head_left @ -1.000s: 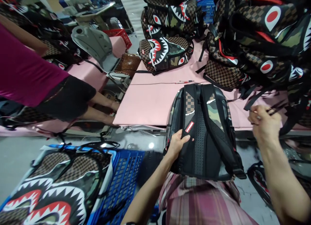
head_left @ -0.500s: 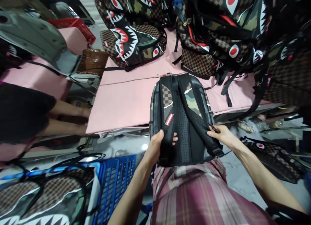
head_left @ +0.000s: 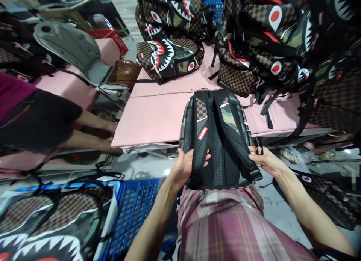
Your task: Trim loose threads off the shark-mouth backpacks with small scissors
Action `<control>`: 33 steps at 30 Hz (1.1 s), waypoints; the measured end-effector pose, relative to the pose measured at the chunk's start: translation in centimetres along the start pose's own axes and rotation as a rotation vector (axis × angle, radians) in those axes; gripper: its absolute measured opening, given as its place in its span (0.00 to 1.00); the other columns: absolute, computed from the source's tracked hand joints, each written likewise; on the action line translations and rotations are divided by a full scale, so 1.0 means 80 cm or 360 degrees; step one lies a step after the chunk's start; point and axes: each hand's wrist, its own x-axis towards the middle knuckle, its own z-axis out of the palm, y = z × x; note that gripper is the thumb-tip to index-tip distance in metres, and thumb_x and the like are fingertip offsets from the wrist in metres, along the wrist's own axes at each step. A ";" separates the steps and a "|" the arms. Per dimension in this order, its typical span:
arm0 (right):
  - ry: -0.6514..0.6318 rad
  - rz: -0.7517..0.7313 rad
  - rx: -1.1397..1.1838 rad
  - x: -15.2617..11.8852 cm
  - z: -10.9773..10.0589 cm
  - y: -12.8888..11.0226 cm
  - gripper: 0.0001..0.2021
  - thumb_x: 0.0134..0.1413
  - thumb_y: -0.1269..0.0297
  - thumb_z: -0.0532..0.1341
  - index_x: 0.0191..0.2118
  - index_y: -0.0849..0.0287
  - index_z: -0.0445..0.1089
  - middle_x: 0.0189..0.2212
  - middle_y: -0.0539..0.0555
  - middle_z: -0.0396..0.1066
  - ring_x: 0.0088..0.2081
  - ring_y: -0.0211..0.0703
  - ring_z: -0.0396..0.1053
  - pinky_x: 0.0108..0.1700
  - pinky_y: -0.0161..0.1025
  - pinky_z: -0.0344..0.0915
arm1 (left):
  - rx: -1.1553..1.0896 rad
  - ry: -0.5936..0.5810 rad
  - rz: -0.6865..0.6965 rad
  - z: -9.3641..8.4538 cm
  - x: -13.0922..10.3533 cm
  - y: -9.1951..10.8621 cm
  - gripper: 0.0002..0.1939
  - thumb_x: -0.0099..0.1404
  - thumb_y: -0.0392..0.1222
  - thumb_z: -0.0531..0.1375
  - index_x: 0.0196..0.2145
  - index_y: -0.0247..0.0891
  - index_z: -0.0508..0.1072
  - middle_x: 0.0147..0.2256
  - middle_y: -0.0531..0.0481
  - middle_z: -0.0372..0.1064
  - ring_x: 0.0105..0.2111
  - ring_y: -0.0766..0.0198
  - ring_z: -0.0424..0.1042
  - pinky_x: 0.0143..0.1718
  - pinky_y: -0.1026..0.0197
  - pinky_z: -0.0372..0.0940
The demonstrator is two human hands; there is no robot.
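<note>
My left hand (head_left: 184, 167) grips the backpack (head_left: 218, 141) by its left shoulder strap (head_left: 200, 141), thumb over the strap, fingers (head_left: 207, 157) curled round it, closed tight. My right hand (head_left: 263, 160) sits at the pack's right edge, pinching a small dark strap end or buckle (head_left: 258, 148) between thumb & forefinger; the rest of the fingers are loosely curled, touching the right shoulder strap (head_left: 237, 141).

The pack lies back-panel up, straps facing me, bottom end against my plaid lap (head_left: 225, 223), top end resting on the front edge of the pink table (head_left: 158, 114). Mesh back pad in the middle, checker & camo patches at the strap tops, small red tag on the left strap.

Farther back on the table: a shark-mouth backpack (head_left: 169, 60) lying flat, w/ more stacked behind it. To the right, a big heap of the same bags (head_left: 267, 39), straps hanging over the table edge. A red pen (head_left: 199, 89) lies just beyond my pack's top.

Low left: a blue crate (head_left: 135, 212) w/ a shark-print bag (head_left: 50, 231) beside it. Left edge: another person, magenta top (head_left: 11, 94), legs toward the table. A grey chair (head_left: 67, 47) & a brown woven bag (head_left: 124, 73) stand beyond.
</note>
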 end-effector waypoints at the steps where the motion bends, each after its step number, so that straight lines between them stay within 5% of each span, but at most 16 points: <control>1: -0.0004 0.0006 -0.0001 0.001 0.000 0.001 0.19 0.38 0.57 0.68 0.23 0.60 0.56 0.19 0.42 0.45 0.20 0.29 0.40 0.21 0.33 0.36 | -0.0011 -0.0005 0.0003 -0.001 0.000 0.000 0.40 0.60 0.67 0.40 0.50 0.30 0.67 0.54 0.33 0.61 0.50 0.47 0.66 0.51 0.47 0.60; 7: 0.0054 0.0071 0.0055 0.004 -0.006 0.005 0.18 0.36 0.57 0.69 0.30 0.62 0.64 0.19 0.42 0.47 0.20 0.28 0.39 0.20 0.32 0.37 | -0.0022 -0.0012 -0.0004 0.003 -0.001 -0.001 0.40 0.63 0.63 0.36 0.51 0.27 0.66 0.53 0.30 0.62 0.49 0.46 0.67 0.52 0.46 0.58; 17: -0.0049 0.0098 0.0118 0.010 -0.010 0.012 0.13 0.42 0.60 0.68 0.29 0.62 0.66 0.19 0.44 0.48 0.20 0.28 0.40 0.19 0.30 0.39 | -0.0033 -0.0007 -0.0019 0.008 0.003 -0.001 0.40 0.64 0.60 0.31 0.49 0.26 0.68 0.53 0.30 0.62 0.48 0.48 0.68 0.49 0.50 0.61; 33: 0.0137 0.0123 0.0057 0.012 -0.006 0.017 0.14 0.37 0.59 0.69 0.28 0.60 0.68 0.17 0.44 0.54 0.17 0.28 0.47 0.16 0.29 0.47 | -0.0073 -0.0017 -0.0039 0.002 0.008 -0.008 0.40 0.64 0.61 0.31 0.49 0.28 0.68 0.53 0.32 0.62 0.48 0.49 0.68 0.47 0.52 0.63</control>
